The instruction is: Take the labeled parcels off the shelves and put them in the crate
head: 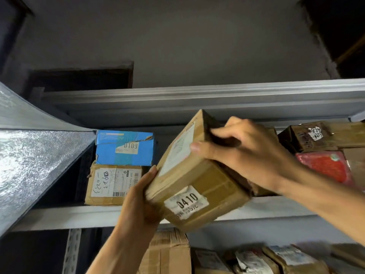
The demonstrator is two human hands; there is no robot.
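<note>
A brown cardboard parcel with a white label reading 0410 is tilted in front of the grey metal shelf. My left hand grips its lower left corner from below. My right hand holds its upper right side, fingers curled over the top edge and thumb on the front face. On the shelf at the left, a blue box labelled 0109 sits on a brown parcel with handwriting. The crate is out of view.
More parcels sit on the shelf at the right: a dark brown box and a red packet. The lower shelf holds several cardboard parcels. A shiny metal panel slants in from the left.
</note>
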